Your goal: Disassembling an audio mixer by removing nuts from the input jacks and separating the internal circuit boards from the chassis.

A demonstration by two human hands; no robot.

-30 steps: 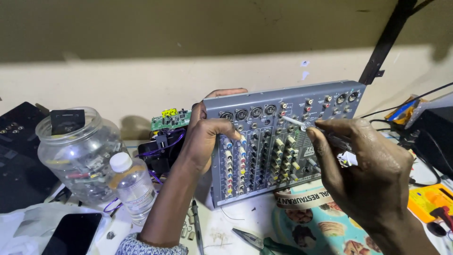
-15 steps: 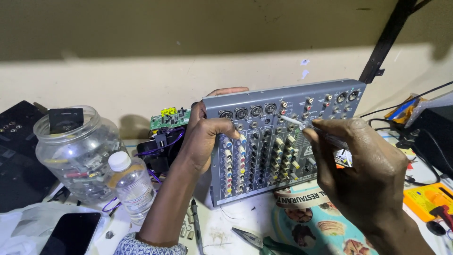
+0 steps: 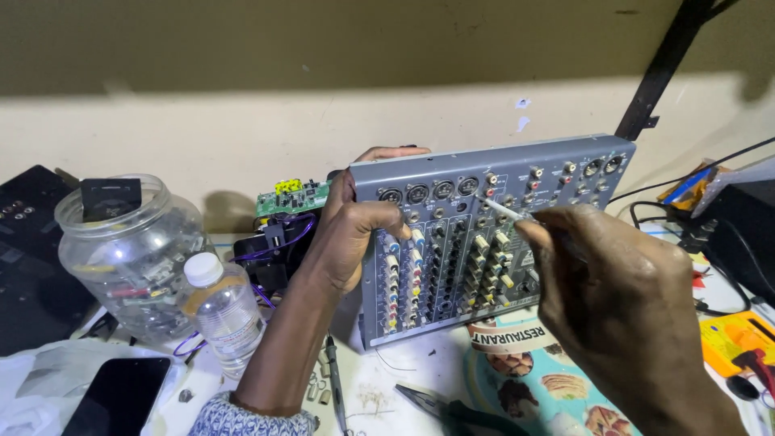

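Note:
A grey audio mixer (image 3: 484, 242) with rows of coloured knobs stands tilted up on the bench against the wall. My left hand (image 3: 351, 230) grips its left edge, thumb across the front panel, fingers behind the top. My right hand (image 3: 613, 291) pinches a thin screwdriver (image 3: 504, 210) whose tip touches the upper middle of the panel near the round sockets.
A clear jar (image 3: 129, 258) of parts and a small water bottle (image 3: 222, 311) stand left. A green circuit board (image 3: 291, 196) with purple wires sits behind my left hand. A phone (image 3: 121, 396), pliers (image 3: 440, 404), a yellow multimeter (image 3: 739, 343) and black cables (image 3: 670, 218) lie around.
My right hand has shifted slightly, keeping the screwdriver tip on the panel. The left hand and mixer have stayed put.

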